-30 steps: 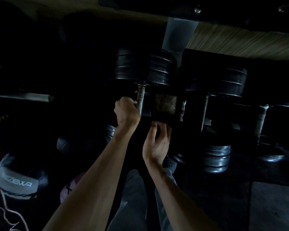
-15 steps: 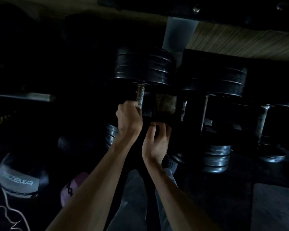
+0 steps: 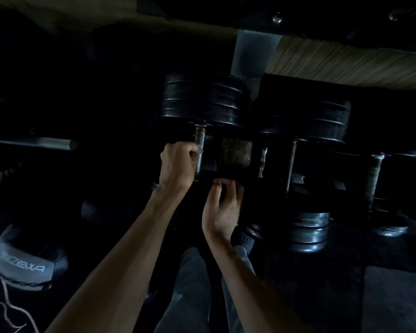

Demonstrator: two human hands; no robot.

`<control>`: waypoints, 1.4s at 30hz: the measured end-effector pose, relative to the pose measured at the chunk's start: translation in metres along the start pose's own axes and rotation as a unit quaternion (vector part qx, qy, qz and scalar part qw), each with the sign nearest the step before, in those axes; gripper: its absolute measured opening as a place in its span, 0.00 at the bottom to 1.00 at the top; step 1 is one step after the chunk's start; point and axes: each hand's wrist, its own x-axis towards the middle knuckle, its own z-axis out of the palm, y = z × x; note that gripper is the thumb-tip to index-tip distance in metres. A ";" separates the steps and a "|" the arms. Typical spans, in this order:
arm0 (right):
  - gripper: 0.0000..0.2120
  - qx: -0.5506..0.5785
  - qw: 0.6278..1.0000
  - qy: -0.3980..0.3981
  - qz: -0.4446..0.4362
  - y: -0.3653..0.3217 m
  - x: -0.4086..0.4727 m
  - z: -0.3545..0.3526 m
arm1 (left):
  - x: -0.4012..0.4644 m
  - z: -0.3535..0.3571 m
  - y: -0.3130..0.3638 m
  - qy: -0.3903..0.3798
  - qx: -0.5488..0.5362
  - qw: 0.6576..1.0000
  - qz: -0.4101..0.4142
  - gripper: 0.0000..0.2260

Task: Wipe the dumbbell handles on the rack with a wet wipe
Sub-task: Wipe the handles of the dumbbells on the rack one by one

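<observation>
A big black dumbbell [image 3: 203, 99] lies on the dark rack [image 3: 237, 153], its metal handle [image 3: 199, 143] running toward me. My left hand [image 3: 178, 164] grips this handle just below the top weight plates, fingers wrapped round it. No wet wipe shows; whatever is under the palm is hidden. My right hand [image 3: 222, 207] hovers close below the rack's front edge, palm toward me and fingers curled. The darkness hides whether it holds anything.
More dumbbells stand to the right: one with a thin bar [image 3: 291, 169] and shiny lower plates [image 3: 308, 231], another handle [image 3: 375, 174] further right. A grey medicine ball [image 3: 24, 265] lies on the floor at left, a barbell end [image 3: 55, 143] above it. My legs [image 3: 192, 292] are below.
My left hand slid down the handle, then back up toward the top plates. My right hand's fingers curled in more and stayed in about the same place.
</observation>
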 end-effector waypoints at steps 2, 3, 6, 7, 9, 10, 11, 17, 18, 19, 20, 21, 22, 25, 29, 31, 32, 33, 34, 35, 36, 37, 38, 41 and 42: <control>0.19 -0.003 1.000 -0.003 0.001 -0.002 0.000 0.000 | 0.007 -0.001 0.002 0.020 -0.009 1.000 -0.005 0.06; 0.20 -0.006 1.000 -0.003 0.000 -0.002 0.000 0.000 | 0.008 -0.001 0.002 0.019 -0.016 1.000 -0.007 0.05; 0.20 -0.010 1.000 -0.004 0.001 -0.002 0.000 -0.001 | 0.002 -0.004 -0.006 -0.040 0.020 0.999 -0.001 0.04; 0.19 -0.010 1.000 -0.007 0.008 -0.002 0.000 -0.001 | 0.000 -0.006 -0.009 -0.072 0.041 0.997 -0.005 0.04; 0.18 -0.017 1.000 -0.012 0.013 -0.003 -0.001 -0.001 | -0.004 -0.011 -0.012 -0.125 0.068 0.990 -0.020 0.03; 0.17 -0.016 1.000 -0.017 0.010 -0.005 -0.001 -0.003 | -0.005 -0.013 -0.012 -0.136 0.075 0.988 -0.023 0.03; 0.16 -0.014 0.999 -0.030 0.012 -0.007 0.000 -0.005 | -0.006 -0.015 -0.013 -0.136 0.075 0.988 -0.023 0.03; 0.25 -0.024 0.985 -0.173 0.013 -0.023 0.018 -0.040 | -0.031 -0.025 -0.004 -0.072 -0.068 0.995 0.017 0.03; 0.28 -0.017 0.980 -0.196 -0.005 -0.025 0.021 -0.045 | -0.037 -0.025 0.000 -0.080 -0.100 0.992 0.017 0.03; 0.27 -0.009 0.975 -0.220 -0.015 -0.029 0.023 -0.050 | -0.043 -0.025 0.003 -0.092 -0.130 0.987 0.016 0.03; 0.24 0.004 0.971 -0.237 -0.018 -0.031 0.025 -0.055 | -0.049 -0.024 0.007 -0.102 -0.155 0.983 0.013 0.03; 0.20 0.022 0.970 -0.243 -0.011 -0.032 0.026 -0.059 | -0.052 -0.023 0.010 -0.108 -0.176 0.978 0.010 0.03; 0.15 0.047 0.970 -0.239 0.001 -0.034 0.027 -0.066 | -0.055 -0.022 0.014 -0.115 -0.192 0.975 0.010 0.04; 0.09 0.132 0.966 -0.218 0.036 -0.040 0.027 -0.089 | -0.061 -0.015 0.027 -0.142 -0.232 0.962 0.020 0.05; 0.12 0.137 0.977 -0.160 0.040 -0.043 0.032 -0.125 | -0.073 0.008 0.049 -0.145 -0.261 0.953 0.047 0.06; 0.10 0.094 0.990 -0.098 0.037 -0.035 0.041 -0.144 | -0.083 0.029 0.057 -0.106 -0.238 0.964 0.045 0.08; 0.08 0.070 0.995 -0.067 0.030 -0.028 0.048 -0.155 | -0.090 0.042 0.061 -0.087 -0.224 0.970 0.041 0.09; 0.08 0.050 0.997 -0.048 0.023 -0.022 0.055 -0.166 | -0.097 0.054 0.066 -0.074 -0.213 0.974 0.037 0.09; 0.08 0.034 0.999 -0.035 0.017 -0.016 0.064 -0.176 | -0.103 0.067 0.071 -0.067 -0.204 0.976 0.034 0.09; 0.07 0.018 0.999 -0.026 0.007 -0.012 0.073 -0.186 | -0.109 0.080 0.078 -0.061 -0.195 0.978 0.034 0.09; 0.05 0.001 1.000 -0.017 -0.007 -0.009 0.081 -0.194 | -0.114 0.092 0.083 -0.054 -0.175 0.983 0.034 0.09; 0.06 -0.015 1.000 -0.009 -0.020 -0.007 0.090 -0.202 | -0.117 0.104 0.090 -0.042 -0.139 0.989 0.033 0.09; 0.08 -0.033 0.999 -0.003 -0.028 -0.004 0.099 -0.207 | -0.119 0.115 0.096 -0.029 -0.095 0.995 0.022 0.09; 0.11 -0.077 0.996 -0.033 -0.020 0.010 0.131 -0.211 | -0.119 0.140 0.115 0.024 -0.031 0.998 -0.043 0.12; 0.11 -0.090 0.994 -0.052 -0.021 0.016 0.141 -0.208 | -0.117 0.145 0.121 0.044 -0.028 0.997 -0.062 0.15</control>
